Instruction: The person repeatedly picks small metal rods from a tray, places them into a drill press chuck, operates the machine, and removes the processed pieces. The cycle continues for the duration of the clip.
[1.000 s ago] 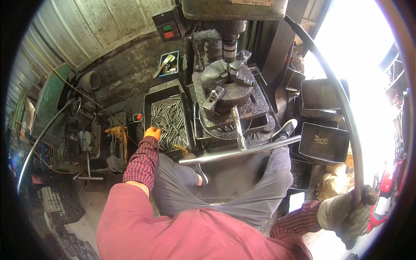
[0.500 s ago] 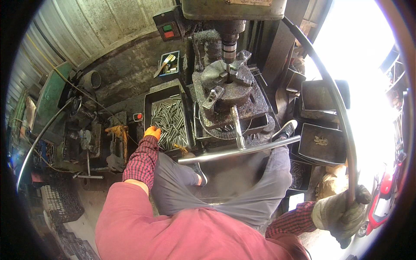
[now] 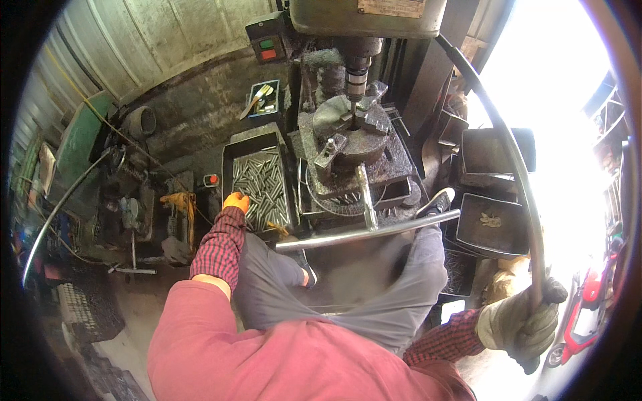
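My right hand [image 3: 520, 325], in a grey work glove, is wrapped round the lower end of a long curved lever [image 3: 511, 157] of a drill press [image 3: 368, 17]. Below the press head, the chuck [image 3: 356, 83] points a drill bit down into a round clamping fixture [image 3: 346, 127] on the table. A steel handle bar [image 3: 368, 232] lies crosswise in front of the fixture. My left hand [image 3: 237, 202], in an orange glove, has its fingers curled at the near left side of a metal tray [image 3: 228, 150] of short steel pins [image 3: 264, 184]. What those fingers hold is hidden.
A switch box [image 3: 266, 43] with green and red buttons hangs behind. A blue-edged tray [image 3: 273, 107] holds a brush [image 3: 255, 100]. Dark bins [image 3: 498, 150] stand at the right; one bears a pale glove [image 3: 490, 220]. Another machine [image 3: 130, 214] stands at left.
My right hand and the lever's end have shifted slightly left and up in the picture. The whole view has moved a little. My left hand stays at the tray.
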`<state>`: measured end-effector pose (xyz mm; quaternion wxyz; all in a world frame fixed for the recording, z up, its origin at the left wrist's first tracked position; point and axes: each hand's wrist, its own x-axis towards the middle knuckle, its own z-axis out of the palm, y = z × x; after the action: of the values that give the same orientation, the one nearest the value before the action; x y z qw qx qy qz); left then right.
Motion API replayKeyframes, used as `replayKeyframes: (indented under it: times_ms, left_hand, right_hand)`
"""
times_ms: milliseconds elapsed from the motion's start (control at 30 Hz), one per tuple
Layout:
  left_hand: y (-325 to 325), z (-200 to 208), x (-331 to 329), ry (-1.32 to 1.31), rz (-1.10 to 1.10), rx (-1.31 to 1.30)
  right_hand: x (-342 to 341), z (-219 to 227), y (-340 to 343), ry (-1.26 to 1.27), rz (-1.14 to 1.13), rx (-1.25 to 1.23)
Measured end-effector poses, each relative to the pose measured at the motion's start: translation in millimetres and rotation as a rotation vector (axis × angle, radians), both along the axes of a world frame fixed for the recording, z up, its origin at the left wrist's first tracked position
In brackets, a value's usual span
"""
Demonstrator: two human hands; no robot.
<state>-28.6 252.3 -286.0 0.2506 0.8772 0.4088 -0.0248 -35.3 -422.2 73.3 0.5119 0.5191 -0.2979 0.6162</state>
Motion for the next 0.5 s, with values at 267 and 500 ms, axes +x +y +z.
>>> replayKeyframes:
  times_ms: [267,500]
  left_hand:
    - [2,-2,-2,-0.002,0.030,-0.059]
    - [7,-8,-2,-0.024,0.026,-0.053]
  right_hand:
    - [-1,53,-1,0.042,0.219,-0.048]
    - [-1,56,-5,-0.007,0.360,-0.063]
